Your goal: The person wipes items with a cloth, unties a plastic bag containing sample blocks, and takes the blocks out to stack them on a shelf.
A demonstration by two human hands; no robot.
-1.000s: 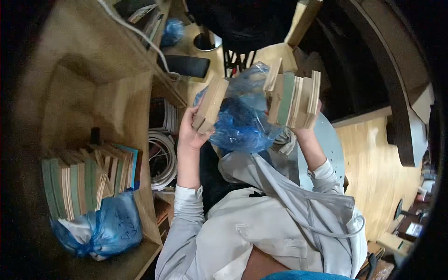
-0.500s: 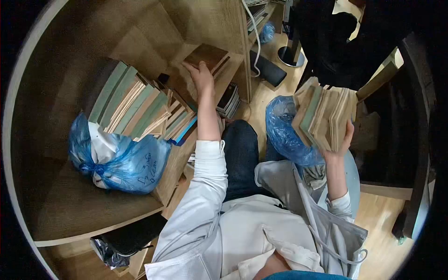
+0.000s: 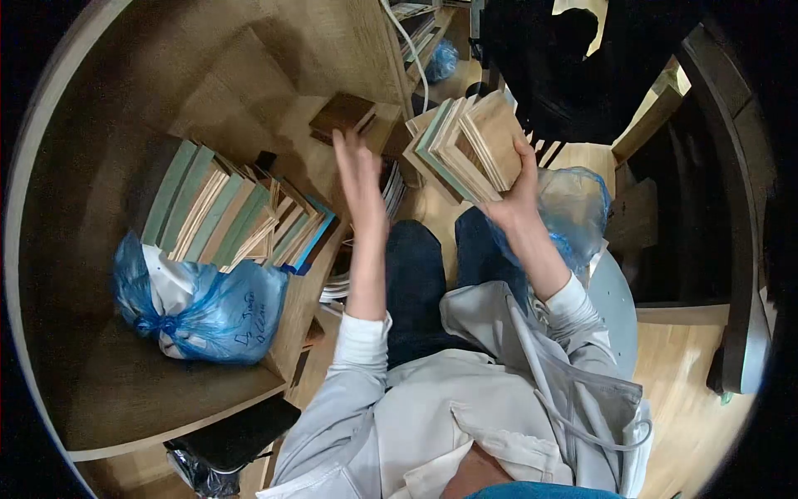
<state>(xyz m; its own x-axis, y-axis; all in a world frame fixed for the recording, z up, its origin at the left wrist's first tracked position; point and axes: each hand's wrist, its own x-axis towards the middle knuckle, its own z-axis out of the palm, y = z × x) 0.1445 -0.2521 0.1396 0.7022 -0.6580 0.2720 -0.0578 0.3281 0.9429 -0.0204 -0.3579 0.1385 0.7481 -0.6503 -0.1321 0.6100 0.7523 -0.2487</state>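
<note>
My right hand grips a bundle of thin square wooden boards, one of them green, held up above my knees. My left hand is slightly blurred, with fingers stretched and apart and nothing in it. It hovers just in front of a small stack of dark brown boards lying on the shelf. Left of it, a row of wooden and green boards leans inside the shelf unit. A tied blue plastic bag with handwriting sits against that row.
Another blue bag, partly hidden by my right forearm, is beside my knee, near a pale blue round seat. A white cable hangs by the shelf's side panel. A black bag lies below the shelf. Dark furniture stands right.
My right hand has brought the board bundle left and upward, towards the middle. My left hand has come off the dark brown boards and its fingers have spread. The view has shifted slightly.
</note>
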